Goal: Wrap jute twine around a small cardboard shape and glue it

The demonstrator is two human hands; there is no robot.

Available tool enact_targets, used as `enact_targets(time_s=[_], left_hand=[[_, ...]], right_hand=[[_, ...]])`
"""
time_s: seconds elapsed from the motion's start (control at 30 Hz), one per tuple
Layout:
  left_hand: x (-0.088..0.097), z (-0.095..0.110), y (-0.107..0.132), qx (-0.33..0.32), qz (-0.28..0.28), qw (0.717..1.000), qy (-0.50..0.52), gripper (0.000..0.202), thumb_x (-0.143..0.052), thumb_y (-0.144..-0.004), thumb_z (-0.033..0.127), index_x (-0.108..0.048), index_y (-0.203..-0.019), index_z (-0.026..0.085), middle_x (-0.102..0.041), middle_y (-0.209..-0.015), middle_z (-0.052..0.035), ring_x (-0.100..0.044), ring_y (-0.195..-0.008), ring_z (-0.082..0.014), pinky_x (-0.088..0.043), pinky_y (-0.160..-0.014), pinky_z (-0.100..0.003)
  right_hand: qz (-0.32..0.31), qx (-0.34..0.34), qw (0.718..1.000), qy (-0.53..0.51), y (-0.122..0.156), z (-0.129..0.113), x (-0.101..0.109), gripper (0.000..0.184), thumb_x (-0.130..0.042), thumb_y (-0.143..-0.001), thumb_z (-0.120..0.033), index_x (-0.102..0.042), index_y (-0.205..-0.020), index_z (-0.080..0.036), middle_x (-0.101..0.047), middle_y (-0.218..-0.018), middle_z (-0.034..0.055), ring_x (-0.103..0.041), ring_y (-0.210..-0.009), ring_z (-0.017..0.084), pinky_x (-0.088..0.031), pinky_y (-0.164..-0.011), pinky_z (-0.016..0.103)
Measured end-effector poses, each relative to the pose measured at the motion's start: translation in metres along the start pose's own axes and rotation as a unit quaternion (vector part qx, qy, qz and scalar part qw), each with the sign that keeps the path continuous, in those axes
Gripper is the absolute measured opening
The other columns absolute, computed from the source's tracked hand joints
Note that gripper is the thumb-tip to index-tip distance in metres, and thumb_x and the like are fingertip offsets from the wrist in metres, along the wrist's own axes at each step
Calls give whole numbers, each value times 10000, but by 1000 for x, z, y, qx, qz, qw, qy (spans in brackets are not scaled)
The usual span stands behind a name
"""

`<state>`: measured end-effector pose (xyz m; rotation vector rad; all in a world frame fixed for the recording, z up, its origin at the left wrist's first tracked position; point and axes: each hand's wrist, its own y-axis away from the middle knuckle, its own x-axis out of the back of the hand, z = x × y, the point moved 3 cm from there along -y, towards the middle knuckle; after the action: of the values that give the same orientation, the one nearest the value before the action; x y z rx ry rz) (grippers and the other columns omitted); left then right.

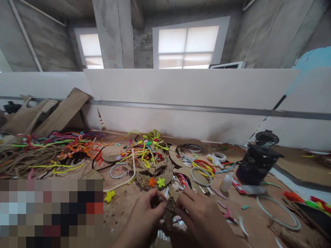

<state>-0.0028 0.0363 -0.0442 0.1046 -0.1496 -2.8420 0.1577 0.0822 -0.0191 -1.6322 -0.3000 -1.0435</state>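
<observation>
At the bottom middle, my left hand (148,210) pinches a small brown twisted piece (169,213), which looks like twine or ribbon. The fingers of my right hand (199,213) are closed at the other side of the same piece. Both hands are close together and partly cover it, so its exact kind is unclear. Just beyond them lies a twine-wrapped ring (143,177) bearing an orange flower (152,182) and a yellow-green flower (161,182). A yellow flower (109,196) rests on the table to the left of my left hand.
Pipe cleaners (74,146) and loose twine (26,158) are heaped at the left. To the right stand a glue bottle (226,182) and a black lidded bin (257,165). Pale rings (279,212) lie about. Cardboard pieces (62,113) lean against the white partition (181,88).
</observation>
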Motion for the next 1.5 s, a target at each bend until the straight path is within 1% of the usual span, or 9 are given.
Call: enact_targets(time_s=[0.07,0.17,0.53,0.7,0.9,1.1,1.2,1.4,1.5], left_hand=[[-1,1,1,7,-6,1000,0,208,-732,-621,325,-634,-709,165,-586,-612,24,-557,-568,-131,-430,-519,-215],[-3,4,4,24,-14,1000,-6,194,-728,-613,306,-647,-715,163,-580,-618,26,-572,-587,-144,-433,-499,-212],[-4,-4,5,18,-49,999,0,165,-735,-669,273,-671,-764,153,-656,-669,-13,-616,-627,-172,-487,-557,-254],[-4,-5,4,26,-57,997,-45,156,-702,-674,184,-728,-818,132,-660,-626,-4,-583,-586,-149,-423,-554,-235],[0,-6,3,-9,-45,991,-129,170,-638,-679,110,-764,-791,134,-723,-692,-38,-640,-658,-170,-452,-606,-243],[-1,-7,4,21,-13,997,-76,76,-688,-665,142,-711,-736,156,-617,-559,18,-564,-531,-147,-381,-517,-227],[-1,-6,3,16,-11,998,-66,67,-709,-659,147,-708,-726,150,-627,-586,5,-559,-561,-149,-384,-538,-230],[0,-9,1,3,-33,999,-38,109,-763,-689,206,-774,-776,143,-735,-746,-53,-649,-738,-196,-476,-677,-263],[0,-11,2,19,-27,999,-31,96,-767,-682,213,-764,-753,149,-712,-700,-47,-630,-694,-194,-465,-636,-265]], right_hand=[[21,2,1000,-4,-3,-1,3,395,-294,-1099,-222,-555,-804,-247,-666,-728,4,-628,-551,175,-363,-540,290],[35,-1,999,-8,-4,-1,3,422,-256,-1117,-251,-551,-816,-243,-664,-736,7,-623,-562,170,-373,-556,283],[-68,-120,982,-128,8,5,-16,162,-542,-950,-123,-577,-828,-224,-701,-751,-20,-659,-633,153,-412,-592,245],[-66,-113,982,-135,9,3,-19,172,-521,-933,-106,-569,-804,-209,-688,-750,2,-650,-651,157,-399,-599,243],[-81,-122,977,-155,10,2,-21,167,-508,-931,-118,-588,-809,-199,-679,-750,13,-636,-663,162,-408,-624,249],[-113,-172,953,-223,2,1,-10,122,-557,-930,-165,-619,-835,-207,-710,-774,6,-632,-664,158,-407,-608,238],[-119,-184,946,-239,0,1,-9,122,-577,-912,-149,-621,-816,-211,-711,-769,0,-628,-665,155,-404,-606,234],[-110,-169,956,-213,5,3,-17,139,-578,-922,-128,-629,-821,-209,-718,-787,2,-658,-704,165,-415,-636,243],[-106,-157,961,-200,7,2,-19,127,-595,-913,-117,-632,-830,-205,-716,-792,2,-664,-709,167,-418,-635,245]])
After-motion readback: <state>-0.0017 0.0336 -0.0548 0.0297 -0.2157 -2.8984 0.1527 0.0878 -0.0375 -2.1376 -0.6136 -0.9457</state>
